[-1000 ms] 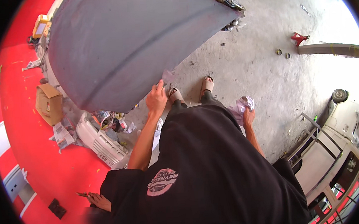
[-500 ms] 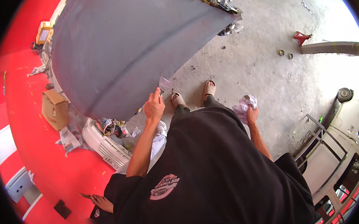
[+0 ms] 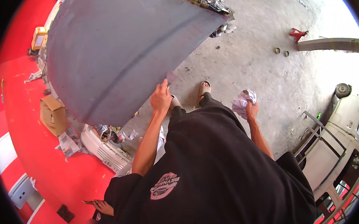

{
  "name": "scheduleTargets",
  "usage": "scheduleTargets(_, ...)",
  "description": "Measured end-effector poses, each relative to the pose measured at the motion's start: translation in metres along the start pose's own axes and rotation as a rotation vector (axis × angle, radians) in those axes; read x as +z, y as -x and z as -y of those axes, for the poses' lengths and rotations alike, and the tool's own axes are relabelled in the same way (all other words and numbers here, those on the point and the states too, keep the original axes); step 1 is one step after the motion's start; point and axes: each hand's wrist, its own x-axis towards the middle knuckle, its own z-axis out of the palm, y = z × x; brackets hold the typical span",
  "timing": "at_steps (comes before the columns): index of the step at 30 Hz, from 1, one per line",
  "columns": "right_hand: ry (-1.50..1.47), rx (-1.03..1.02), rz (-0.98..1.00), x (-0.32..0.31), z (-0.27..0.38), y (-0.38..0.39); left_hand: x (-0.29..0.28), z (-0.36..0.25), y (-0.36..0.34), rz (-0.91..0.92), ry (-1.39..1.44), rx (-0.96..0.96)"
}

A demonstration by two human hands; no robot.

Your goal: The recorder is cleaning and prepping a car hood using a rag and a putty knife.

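My left hand point(image 3: 161, 97) is closed around a blurred, translucent pinkish piece point(image 3: 171, 76), thin and see-through; its exact kind does not show. It is at the near right edge of a large grey car hood point(image 3: 114, 50), whose surface looks matte and darker along one crease. Whether the piece touches the hood I cannot tell. Out to the right, over the concrete floor, my right hand point(image 3: 251, 109) grips a crumpled pale lavender cloth point(image 3: 243, 102). My sandalled feet stand between the two hands, beside the hood.
Crumpled newspaper point(image 3: 207, 2) lines the hood's far corner. A cardboard box point(image 3: 53, 115) and a white bumper point(image 3: 103, 149) lie left. Another person's hand point(image 3: 104, 207) holds something thin. A red stand point(image 3: 297, 34), two small round cans and a stripped vehicle body point(image 3: 325, 144) are right.
My left hand has moved slightly up and right with the translucent piece, closer along the hood's edge. The view has shifted a little. My right hand still holds the cloth.
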Motion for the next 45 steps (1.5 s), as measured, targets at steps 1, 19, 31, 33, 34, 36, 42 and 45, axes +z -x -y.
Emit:
scheduleTargets(1,0.026,0.055,0.055,-0.003,0.003,0.002,0.002,-0.012,-0.011,0.019,-0.047,-0.004)
scheduleTargets(19,-0.047,-0.004,-0.031,-0.002,-0.008,-0.034,0.005,-0.01,-0.011,-0.011,-0.02,-0.014)
scheduleTargets(31,-0.049,0.116,0.033,-0.004,0.014,-0.012,0.01,-0.036,-0.032,0.078,-0.025,-0.052)
scheduleTargets(33,-0.014,0.043,0.024,-0.005,0.01,-0.011,0.011,-0.033,-0.031,0.075,-0.015,-0.03)
scheduleTargets(34,-0.047,0.046,-0.001,-0.002,0.006,-0.011,0.012,-0.04,-0.037,0.102,-0.025,-0.045)
scheduleTargets(36,-0.034,0.051,0.005,-0.001,0.004,-0.012,0.02,-0.06,-0.056,0.129,-0.033,-0.067)
scheduleTargets(42,-0.068,0.066,0.067,-0.004,0.014,-0.018,0.031,-0.083,-0.08,0.052,0.062,-0.069)
scheduleTargets(45,-0.117,0.088,0.024,-0.008,0.022,-0.014,0.023,-0.059,-0.061,0.045,0.051,-0.057)
